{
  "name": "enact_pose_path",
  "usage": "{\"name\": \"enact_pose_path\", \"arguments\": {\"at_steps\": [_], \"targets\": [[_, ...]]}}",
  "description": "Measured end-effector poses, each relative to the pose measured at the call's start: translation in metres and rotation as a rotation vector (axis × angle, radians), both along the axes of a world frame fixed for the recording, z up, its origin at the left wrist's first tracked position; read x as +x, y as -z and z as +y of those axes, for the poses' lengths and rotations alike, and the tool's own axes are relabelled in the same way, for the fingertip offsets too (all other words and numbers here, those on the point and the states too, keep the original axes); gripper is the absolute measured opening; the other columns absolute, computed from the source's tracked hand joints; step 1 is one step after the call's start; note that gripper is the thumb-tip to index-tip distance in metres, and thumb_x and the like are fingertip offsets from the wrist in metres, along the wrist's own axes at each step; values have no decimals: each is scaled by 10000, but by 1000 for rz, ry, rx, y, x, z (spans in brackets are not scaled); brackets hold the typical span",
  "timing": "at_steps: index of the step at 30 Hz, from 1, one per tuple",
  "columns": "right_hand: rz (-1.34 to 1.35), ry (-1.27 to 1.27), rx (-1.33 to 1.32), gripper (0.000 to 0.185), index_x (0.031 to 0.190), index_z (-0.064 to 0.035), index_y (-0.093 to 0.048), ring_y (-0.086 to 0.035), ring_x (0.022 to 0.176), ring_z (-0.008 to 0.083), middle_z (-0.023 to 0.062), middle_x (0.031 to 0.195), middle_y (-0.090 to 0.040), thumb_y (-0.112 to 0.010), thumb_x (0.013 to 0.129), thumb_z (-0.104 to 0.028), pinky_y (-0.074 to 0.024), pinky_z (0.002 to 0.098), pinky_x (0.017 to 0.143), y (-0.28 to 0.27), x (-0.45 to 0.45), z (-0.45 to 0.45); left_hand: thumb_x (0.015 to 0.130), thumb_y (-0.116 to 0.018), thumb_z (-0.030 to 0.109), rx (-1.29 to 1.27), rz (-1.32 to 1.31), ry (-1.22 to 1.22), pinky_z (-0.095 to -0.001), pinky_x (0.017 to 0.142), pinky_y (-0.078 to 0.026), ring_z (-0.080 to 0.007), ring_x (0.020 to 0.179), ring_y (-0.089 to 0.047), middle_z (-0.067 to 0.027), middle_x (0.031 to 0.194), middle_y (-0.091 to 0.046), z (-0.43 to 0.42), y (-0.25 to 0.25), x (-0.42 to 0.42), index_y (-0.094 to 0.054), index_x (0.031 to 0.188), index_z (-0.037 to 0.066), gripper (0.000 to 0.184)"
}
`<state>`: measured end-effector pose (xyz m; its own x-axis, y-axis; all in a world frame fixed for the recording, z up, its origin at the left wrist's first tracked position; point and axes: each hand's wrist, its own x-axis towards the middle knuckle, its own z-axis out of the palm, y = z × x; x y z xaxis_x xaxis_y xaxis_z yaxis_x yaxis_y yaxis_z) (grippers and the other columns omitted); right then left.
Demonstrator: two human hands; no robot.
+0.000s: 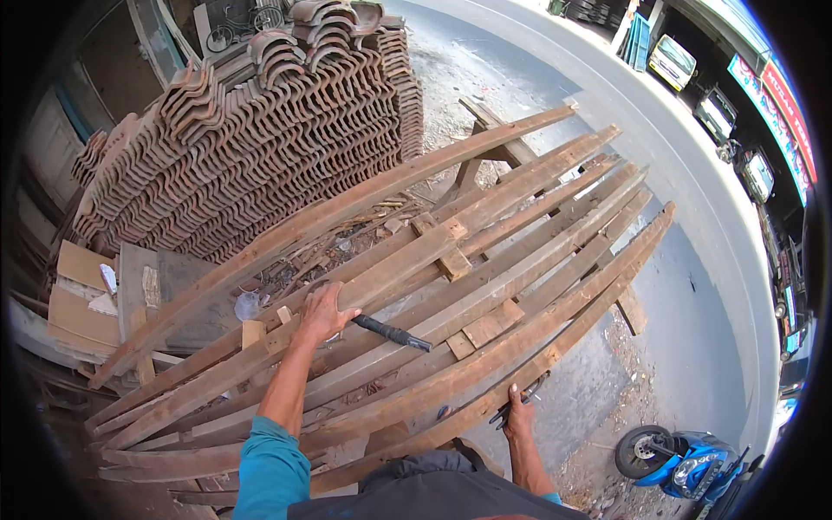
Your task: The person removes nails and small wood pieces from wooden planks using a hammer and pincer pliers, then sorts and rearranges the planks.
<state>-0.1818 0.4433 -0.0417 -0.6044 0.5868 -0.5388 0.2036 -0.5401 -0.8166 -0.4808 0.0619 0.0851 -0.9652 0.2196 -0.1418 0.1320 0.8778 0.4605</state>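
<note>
My left hand (322, 312) is closed around a tool with a black rubber-like handle (392, 332). The handle points right across the beams, while the tool's other end is hidden by the hand. Beneath this hand runs a long brown wooden beam (394, 264). At the near edge of the pile, my right hand (519, 414) is closed on a dark metal hand tool (501, 417), which sticks out on both sides of the fingers; its exact kind cannot be made out. The outermost beam (572, 334) lies right beside that hand. A short wooden block (442, 250) rests across the middle beams.
Stacked clay roof tiles (260, 147) rise at the back left. A wooden trestle (511, 149) supports the beams' far ends. Cardboard (85, 299) lies at the left. A blue motorcycle (693, 468) stands at the lower right, beside the road (693, 286). Parked vehicles line the far side.
</note>
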Motion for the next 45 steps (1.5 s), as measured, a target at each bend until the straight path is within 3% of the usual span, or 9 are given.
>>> {"name": "enact_pose_path", "arguments": {"at_steps": [5, 11, 14, 17, 22, 30, 37, 40, 45], "targets": [[-55, -30, 6, 527, 1204, 57, -602, -650, 892, 218, 112, 1053, -663, -790, 893, -324, -539, 377, 770, 2, 3, 5, 804, -806, 311, 117, 458, -25, -497, 1074, -400, -403, 1239, -544, -218, 1319, -587, 13, -12, 53, -533, 1359, 19, 684], [-27, 151, 106, 388, 959, -51, -593, -595, 669, 169, 49, 805, -626, -782, 896, -384, -469, 320, 602, 15, 1, 17, 851, -773, 194, 508, -10, -107, -457, 888, -532, -367, 961, -692, -159, 1013, -721, 27, -37, 231, -687, 1154, 45, 349], [76, 214, 89, 402, 870, -104, -526, -548, 585, 154, 12, 706, -577, -775, 898, -418, -431, 304, 553, 22, -5, 37, 811, -810, 208, 383, 81, 57, -418, 774, -567, -325, 879, -721, -134, 978, -738, -1, 23, 313, -699, 1125, 45, 371], [69, 67, 63, 430, 976, -46, -591, -617, 703, 185, 58, 840, -640, -769, 900, -430, -493, 338, 611, 16, -13, 58, 779, -839, 264, 54, 2, 34, -472, 954, -486, -341, 1139, -605, -139, 1209, -638, 1, 34, 381, -607, 1292, 92, 589], [100, 14, 41, 675, 1327, 65, -577, -644, 1041, 283, 175, 1279, -619, -782, 888, -405, -567, 425, 827, 4, -34, 62, 711, -853, 296, -223, -130, -84, -515, 1078, -292, -351, 1297, -432, -175, 1338, -494, -16, 67, 417, -392, 1495, 111, 929], [50, 5, -46, 528, 1218, 100, -612, -665, 965, 286, 193, 1185, -650, -796, 888, -270, -576, 419, 732, 24, -38, 89, 719, -811, 251, -225, -159, -115, -504, 1001, -370, -371, 1241, -520, -174, 1199, -598, -32, 129, 409, -501, 1341, 116, 708], [-39, -93, 174, 443, 1056, 65, -692, -610, 603, 239, 141, 867, -687, -817, 860, -312, -479, 364, 500, -21, -11, 93, 685, -771, 230, -176, -529, -54, -490, 966, -437, -361, 1111, -615, -157, 1170, -660, -22, 45, 416, -520, 1343, 98, 717], [-36, -74, 47, 564, 1193, 41, -633, -633, 816, 218, 172, 1054, -653, -804, 865, -385, -538, 368, 647, -14, 1, 103, 687, -760, 224, -176, -253, -74, -493, 968, -447, -386, 1094, -614, -173, 1164, -664, -23, 79, 435, -507, 1378, 99, 747], [0, 139, -183, 691, 1373, -73, -534, -588, 1047, 231, 177, 1240, -565, -776, 870, -480, -572, 422, 810, 22, -10, 150, 672, -790, 203, -90, -581, -31, -491, 947, -482, -398, 1119, -617, -189, 1136, -680, -18, 71, 428, -510, 1384, 106, 772]]}}
